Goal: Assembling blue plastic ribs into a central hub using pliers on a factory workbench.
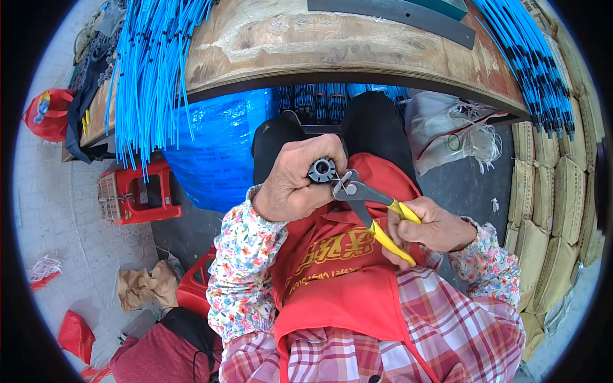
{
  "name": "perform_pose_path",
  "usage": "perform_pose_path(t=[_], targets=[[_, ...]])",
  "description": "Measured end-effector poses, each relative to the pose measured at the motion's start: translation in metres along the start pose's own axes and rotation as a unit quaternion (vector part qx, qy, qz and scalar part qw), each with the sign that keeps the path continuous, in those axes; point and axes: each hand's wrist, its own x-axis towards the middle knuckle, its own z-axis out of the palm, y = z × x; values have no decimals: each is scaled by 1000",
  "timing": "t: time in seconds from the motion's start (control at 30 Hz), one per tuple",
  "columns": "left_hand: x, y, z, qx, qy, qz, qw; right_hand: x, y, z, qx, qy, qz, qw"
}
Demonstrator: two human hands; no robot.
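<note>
Grey bundle [322, 170] mostly hidden, left hand [297, 182] clenching; right hand [429, 226] gripping pliers [370, 207].

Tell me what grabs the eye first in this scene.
At centre, the left hand grips a small dark round toothed part, while the right hand holds yellow-handled metal pliers with the tip at that part. Above, thick bundles of bright blue cables drape over the left edge of a worn wooden workbench. A red apron fills the lap below.
</note>
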Motion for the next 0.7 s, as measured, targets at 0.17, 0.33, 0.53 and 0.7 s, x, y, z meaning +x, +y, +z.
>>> perform_pose_path(t=[0.17,0.33,0.53,0.7], targets=[[3,-7,-7,-50,-44,2,998,11,14,-3,233,-153,43,959],[2,-11,-9,-155,-86,12,984,15,32,-5,262,-210,57,940],[1,-18,-9,-206,-73,34,975,13,21,-6,157,-162,26,974],[-1,-18,-10,-142,-15,57,988,-1,-12,0,-244,75,-81,963]])
